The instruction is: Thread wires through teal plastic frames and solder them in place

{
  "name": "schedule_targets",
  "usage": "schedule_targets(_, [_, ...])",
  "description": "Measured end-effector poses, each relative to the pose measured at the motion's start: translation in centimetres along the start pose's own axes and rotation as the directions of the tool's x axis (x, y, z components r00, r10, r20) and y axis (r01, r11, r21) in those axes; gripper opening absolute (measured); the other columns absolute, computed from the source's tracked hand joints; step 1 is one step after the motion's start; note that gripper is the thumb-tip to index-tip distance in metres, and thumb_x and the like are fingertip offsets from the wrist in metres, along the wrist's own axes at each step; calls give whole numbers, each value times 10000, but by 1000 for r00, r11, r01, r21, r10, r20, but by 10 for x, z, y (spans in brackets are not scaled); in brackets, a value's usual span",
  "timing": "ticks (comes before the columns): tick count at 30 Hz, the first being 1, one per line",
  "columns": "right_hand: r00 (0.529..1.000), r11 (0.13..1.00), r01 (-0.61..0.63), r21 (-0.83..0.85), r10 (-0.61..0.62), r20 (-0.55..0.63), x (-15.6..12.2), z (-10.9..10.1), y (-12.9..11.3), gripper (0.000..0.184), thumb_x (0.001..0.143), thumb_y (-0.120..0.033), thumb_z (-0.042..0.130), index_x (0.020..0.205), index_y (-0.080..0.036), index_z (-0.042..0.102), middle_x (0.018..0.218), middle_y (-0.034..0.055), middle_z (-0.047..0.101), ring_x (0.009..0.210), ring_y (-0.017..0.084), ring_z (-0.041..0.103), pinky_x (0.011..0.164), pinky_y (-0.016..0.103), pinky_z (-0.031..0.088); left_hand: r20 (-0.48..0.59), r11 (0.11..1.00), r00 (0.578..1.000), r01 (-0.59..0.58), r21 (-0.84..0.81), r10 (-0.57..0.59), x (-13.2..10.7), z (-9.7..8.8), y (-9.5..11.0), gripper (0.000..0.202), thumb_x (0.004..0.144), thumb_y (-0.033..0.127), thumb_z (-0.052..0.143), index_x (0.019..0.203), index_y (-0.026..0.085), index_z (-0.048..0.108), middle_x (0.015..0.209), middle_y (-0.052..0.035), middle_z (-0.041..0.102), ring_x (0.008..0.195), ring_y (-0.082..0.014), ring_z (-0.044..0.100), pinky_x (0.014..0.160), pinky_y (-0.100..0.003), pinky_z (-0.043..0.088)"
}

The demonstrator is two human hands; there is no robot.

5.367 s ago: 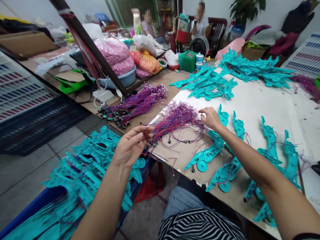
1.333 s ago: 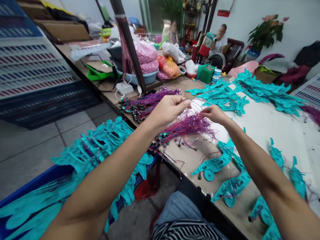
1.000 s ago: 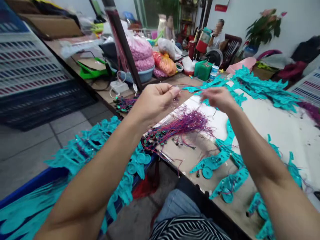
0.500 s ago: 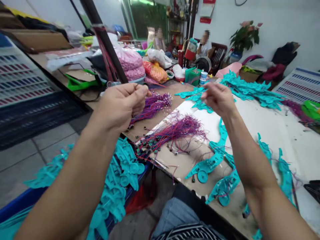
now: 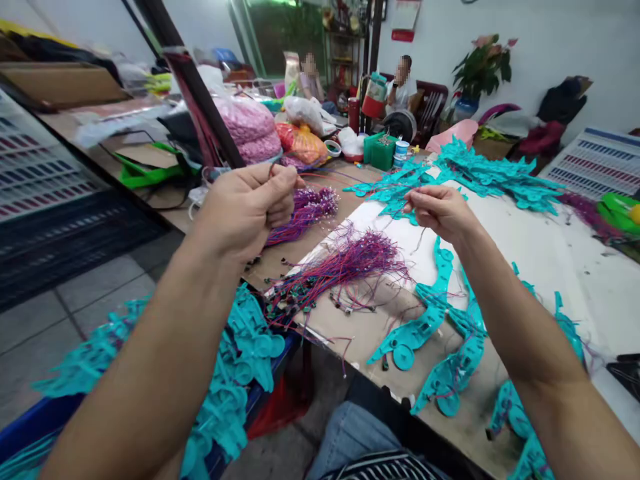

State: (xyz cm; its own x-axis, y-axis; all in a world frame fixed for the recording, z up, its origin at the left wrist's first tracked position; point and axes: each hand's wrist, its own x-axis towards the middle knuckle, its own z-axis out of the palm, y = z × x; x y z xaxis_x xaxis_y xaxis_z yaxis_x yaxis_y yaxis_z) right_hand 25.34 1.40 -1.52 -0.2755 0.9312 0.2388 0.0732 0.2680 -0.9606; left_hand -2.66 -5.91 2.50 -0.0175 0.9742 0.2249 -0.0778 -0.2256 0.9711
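My left hand (image 5: 247, 207) is raised over the table's left edge, its fingers pinched on one end of a thin red-and-purple wire (image 5: 345, 176). The wire runs across to my right hand (image 5: 437, 210), which pinches its other end above the white sheet (image 5: 530, 240). Under both hands lies a loose bundle of purple and red wires (image 5: 345, 267) with small black parts at one end. Teal plastic toy shells (image 5: 425, 327) lie in a row by the table's near edge, below my right forearm.
A second wire bundle (image 5: 307, 207) lies further back. More teal shells are heaped at the far side (image 5: 480, 177) and in a blue bin (image 5: 235, 373) by my left knee. A dark post (image 5: 193, 93), bags, green box (image 5: 380, 150) and two seated people stand behind.
Since five seconds ago both hands rose from the bundle and drew one wire out between them. In the last half second my right hand sank a little toward the sheet.
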Motion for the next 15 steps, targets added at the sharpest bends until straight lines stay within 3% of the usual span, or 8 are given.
schedule_targets(3, [1000,982,18,-188,-19,-1,-4,3,1,262,853,-319,597,670,-166,706,591,-22,656,371,33,267,371,201,252,57,1000,998,19,5,-19,2,7,-10,268,840,273,694,624,155,585,434,67,329,404,-37,252,424,-222,148])
schedule_targets(7, [999,948,-25,-318,33,17,-5,12,13,222,790,-167,636,577,-170,697,470,-41,596,379,49,315,372,199,246,108,992,987,120,36,-123,6,15,-32,275,789,278,725,608,156,559,457,61,357,394,-33,257,411,-215,138])
schedule_targets(10, [997,938,-66,-341,75,14,-4,15,17,224,781,-158,623,567,-159,689,460,-33,594,383,51,316,372,198,253,117,987,981,156,-26,-152,7,17,-42,262,758,289,735,622,162,550,451,71,334,392,-38,269,401,-202,175])
schedule_targets(12, [997,949,-76,-307,71,-28,-4,13,16,203,783,-185,623,593,-149,684,490,-23,618,382,46,309,367,200,244,124,981,977,184,-59,-176,7,17,-46,243,707,252,757,634,160,544,474,67,373,407,-38,308,404,-193,218])
schedule_targets(15, [992,991,-79,-105,69,-102,-7,8,13,160,744,-275,696,658,-143,666,618,16,693,365,27,281,358,213,204,118,973,974,203,-105,-191,9,20,-51,266,598,171,794,669,164,537,526,60,443,423,-35,343,409,-187,245])
